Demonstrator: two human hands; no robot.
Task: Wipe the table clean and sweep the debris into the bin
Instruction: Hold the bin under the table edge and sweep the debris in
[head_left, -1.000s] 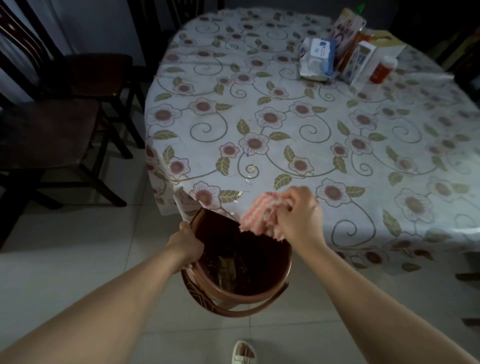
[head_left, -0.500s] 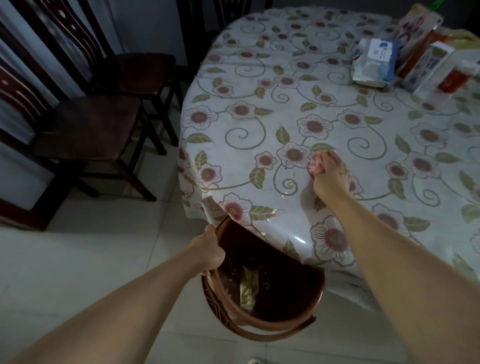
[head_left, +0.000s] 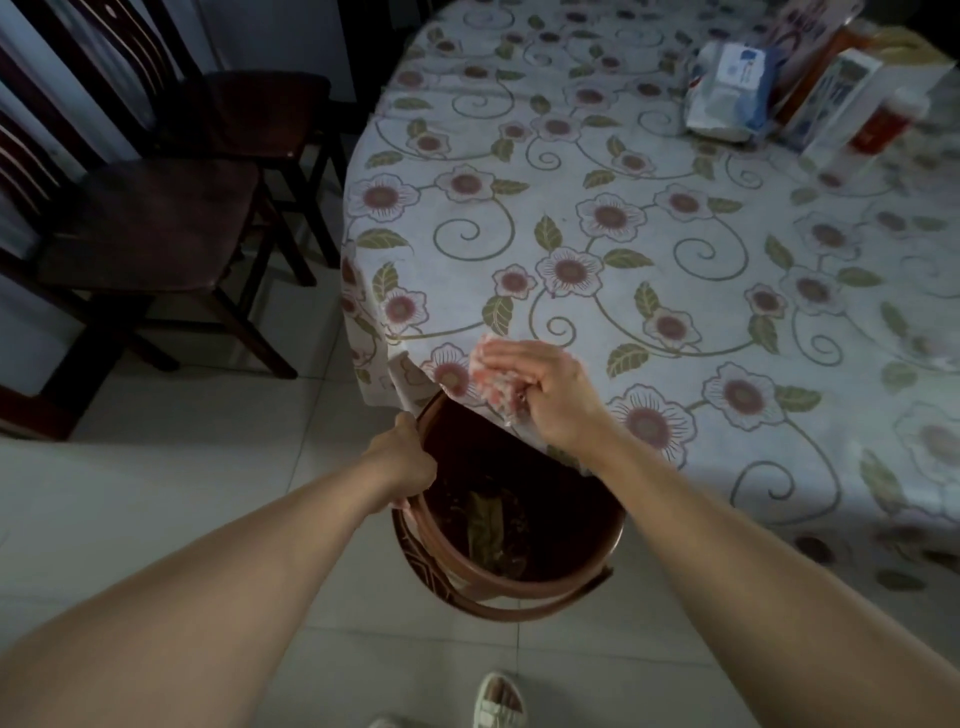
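Note:
A table under a white floral cloth (head_left: 649, 249) fills the right half of the head view. My right hand (head_left: 545, 389) presses a pink-and-white striped rag (head_left: 488, 376) flat on the cloth at the table's near edge. Directly below that edge stands a brown plastic bin (head_left: 519, 582) with a hoop handle; leaves and crumbs lie in its bottom. My left hand (head_left: 402, 460) grips the bin's left rim and holds it tucked under the table edge.
Two dark wooden chairs (head_left: 150, 223) stand to the left on the pale tiled floor. A wet-wipe pack (head_left: 727, 93), cartons (head_left: 841, 98) and a red bottle (head_left: 878, 127) sit at the table's far right. My slipper (head_left: 496, 701) shows at the bottom.
My right hand drew the rag back from the middle of the table to its near edge above the bin. The left hand kept its hold on the bin rim.

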